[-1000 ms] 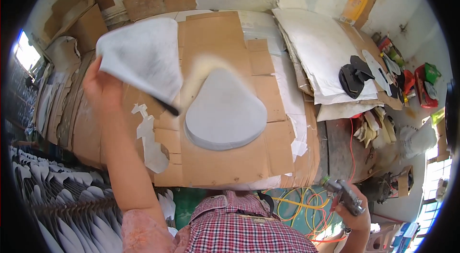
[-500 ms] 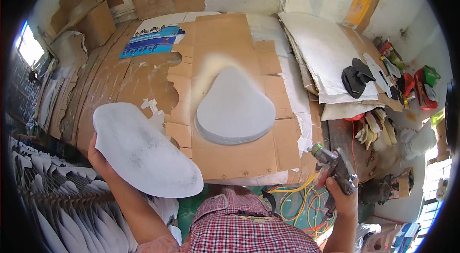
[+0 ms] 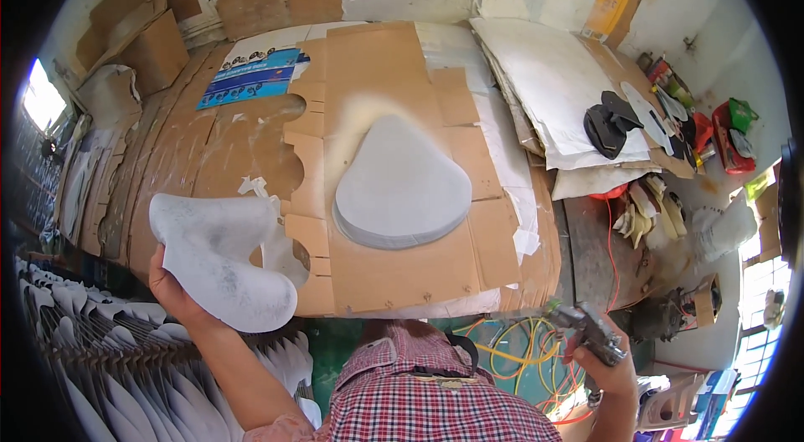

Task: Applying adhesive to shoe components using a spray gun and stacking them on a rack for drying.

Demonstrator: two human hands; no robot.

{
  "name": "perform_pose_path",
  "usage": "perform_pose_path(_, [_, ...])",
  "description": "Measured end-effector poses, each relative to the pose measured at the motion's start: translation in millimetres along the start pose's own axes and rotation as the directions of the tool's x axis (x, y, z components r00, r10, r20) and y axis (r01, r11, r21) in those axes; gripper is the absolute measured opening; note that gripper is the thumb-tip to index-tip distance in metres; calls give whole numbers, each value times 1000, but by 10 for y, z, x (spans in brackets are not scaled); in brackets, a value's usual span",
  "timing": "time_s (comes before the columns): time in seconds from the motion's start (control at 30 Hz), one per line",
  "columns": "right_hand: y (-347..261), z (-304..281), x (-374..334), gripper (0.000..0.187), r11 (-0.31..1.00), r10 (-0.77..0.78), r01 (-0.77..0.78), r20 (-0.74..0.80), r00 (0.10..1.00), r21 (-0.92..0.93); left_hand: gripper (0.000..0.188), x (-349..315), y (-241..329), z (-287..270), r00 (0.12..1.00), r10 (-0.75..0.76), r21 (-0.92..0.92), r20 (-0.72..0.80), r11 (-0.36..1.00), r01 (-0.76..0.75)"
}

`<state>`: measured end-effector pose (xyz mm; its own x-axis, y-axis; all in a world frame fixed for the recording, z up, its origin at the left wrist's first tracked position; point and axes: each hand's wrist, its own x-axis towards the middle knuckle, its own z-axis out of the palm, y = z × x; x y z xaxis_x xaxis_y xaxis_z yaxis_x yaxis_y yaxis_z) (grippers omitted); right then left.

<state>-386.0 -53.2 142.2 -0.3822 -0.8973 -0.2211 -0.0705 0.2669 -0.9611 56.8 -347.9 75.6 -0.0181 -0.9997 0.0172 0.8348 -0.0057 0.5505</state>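
Note:
My left hand (image 3: 172,290) grips the edge of a floppy pale-grey sheet (image 3: 219,262) with rounded ends and darker mottled patches. The sheet bends into a curve over the table's front left side. In my right hand (image 3: 618,368) is a metal spray gun (image 3: 593,333), its nozzle end toward the left, held off the table's front right corner. Between the hands, a neat stack of grey sheets (image 3: 404,182), shaped like rounded triangles, lies on flattened cardboard (image 3: 377,65). Pale overspray surrounds the stack's far end.
Below the table on the left, several pale cut pieces (image 3: 151,367) stand in rows. Yellow and orange hoses (image 3: 523,350) coil on the green floor. White sheets (image 3: 544,90) with black pieces (image 3: 615,125) on top lie at the right. A blue printed board (image 3: 251,82) lies at the back left.
The sheet in my left hand has gone from nearly flat to curled, its free end swinging back toward the left. My right hand with the spray gun has dropped slightly. The view has shifted a little.

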Motion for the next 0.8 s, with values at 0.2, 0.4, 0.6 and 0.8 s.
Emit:
perform_pose_path(0.2, [31, 281, 230, 60, 992, -64, 58, 56, 996, 110, 36, -3, -33, -151, 999, -1, -34, 32, 999, 2])
perform_pose_path(0.4, [-4, 210, 260, 54, 991, -128, 135, -204, 971, 21, 35, -29, -26, -269, 999, 38, -106, -27, 994, -40])
perform_pose_path(0.6, [-8, -55, 29, 58, 1000, -10, 9, -67, 998, -15, 36, -118, -52, -67, 999, 5, -99, 41, 995, -1])
perform_pose_path(0.8, [-70, 39, 278, 65, 989, -137, 138, -33, 990, 46, 33, -93, -80, -46, 1000, -12, -74, 1, 997, 12])
